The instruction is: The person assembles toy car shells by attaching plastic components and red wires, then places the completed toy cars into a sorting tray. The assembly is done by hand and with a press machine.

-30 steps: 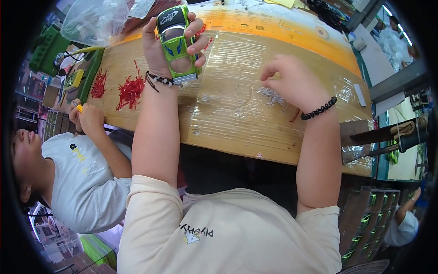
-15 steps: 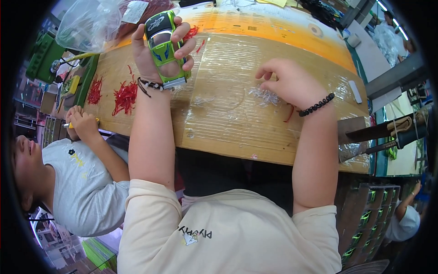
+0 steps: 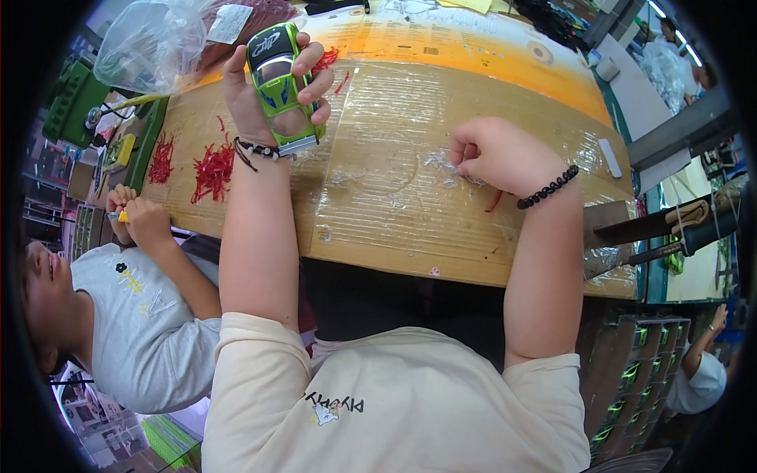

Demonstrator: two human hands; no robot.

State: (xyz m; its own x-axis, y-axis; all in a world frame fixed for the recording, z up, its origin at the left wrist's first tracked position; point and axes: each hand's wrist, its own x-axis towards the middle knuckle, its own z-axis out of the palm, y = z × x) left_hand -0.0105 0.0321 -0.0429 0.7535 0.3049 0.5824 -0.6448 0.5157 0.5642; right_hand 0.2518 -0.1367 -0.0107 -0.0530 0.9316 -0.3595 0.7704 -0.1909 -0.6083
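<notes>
Green toy car, one, clamped in left hand fingers, raised higher than before, right hand fingers pinched together on taped cardboard surface, two red scrap piles

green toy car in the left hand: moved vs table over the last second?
Yes. The green toy car, gripped in the left hand, has shifted slightly left, toward the clear plastic bag on the cardboard-covered table.

The left hand was raised at the far left, its forearm running straight up from the near edge, fingers curled closed around what it held (a dark cord bracelet sat at the wrist). The right hand lay lower and to the right, knuckles up, fingers bent in a loose fist, thumb and forefinger pinched together, a beaded band on its wrist.
</notes>
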